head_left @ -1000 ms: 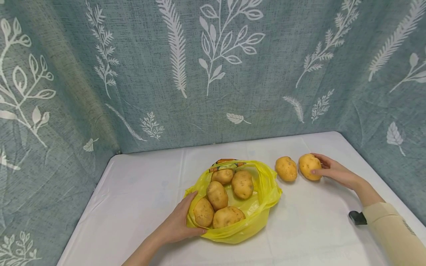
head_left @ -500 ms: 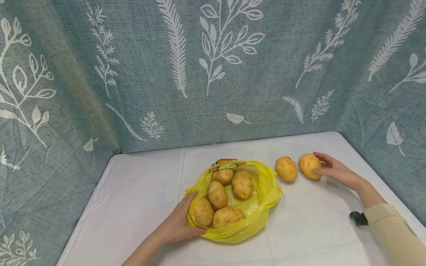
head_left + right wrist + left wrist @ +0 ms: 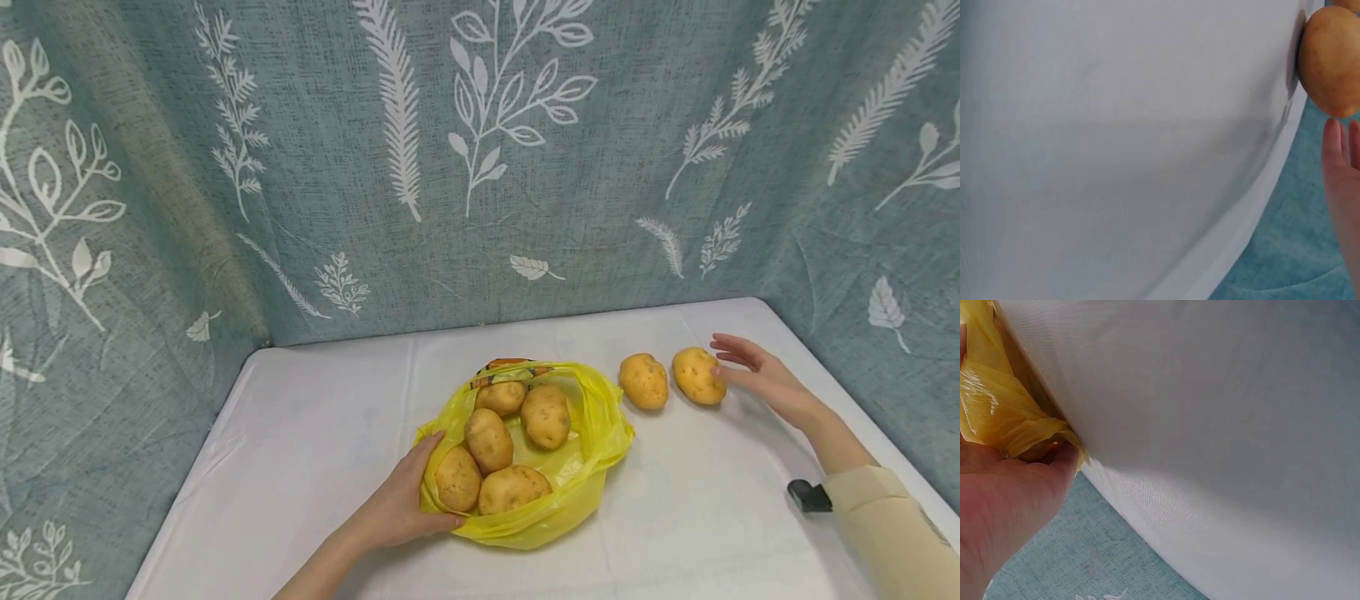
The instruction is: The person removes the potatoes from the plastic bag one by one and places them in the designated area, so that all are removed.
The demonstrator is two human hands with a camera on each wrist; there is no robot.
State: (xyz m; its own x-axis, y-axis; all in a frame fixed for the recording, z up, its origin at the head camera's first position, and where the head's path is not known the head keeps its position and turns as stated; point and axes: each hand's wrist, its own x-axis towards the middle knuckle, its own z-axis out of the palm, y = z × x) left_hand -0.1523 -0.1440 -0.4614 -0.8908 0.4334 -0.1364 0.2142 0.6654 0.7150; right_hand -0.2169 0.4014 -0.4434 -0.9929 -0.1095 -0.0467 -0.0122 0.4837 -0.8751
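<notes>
A yellow plastic bag (image 3: 585, 492) lies with its mouth wide on the white table, several potatoes (image 3: 514, 488) inside it. My left hand (image 3: 401, 500) holds the bag's left side, thumb at the front edge and fingers along the rim; the left wrist view shows the thin plastic (image 3: 997, 406) against that hand. To the right of the bag, two potatoes rest on the cloth, a nearer-to-bag potato (image 3: 643, 382) and an outer potato (image 3: 697, 376). My right hand (image 3: 768, 382) is beside the outer one with fingers spread loosely, the thumb close to its right side.
White cloth covers the table (image 3: 300, 450). Blue-green curtains (image 3: 450, 250) with white leaf prints stand behind it and along both sides. An orange and black printed patch (image 3: 510, 367) shows at the bag's back rim. A black device (image 3: 808, 496) sits at the right wrist.
My right hand's fingers have loosened and drawn back rightward from the outer potato, which stays on the table. The left hand and the bag have hardly moved.
</notes>
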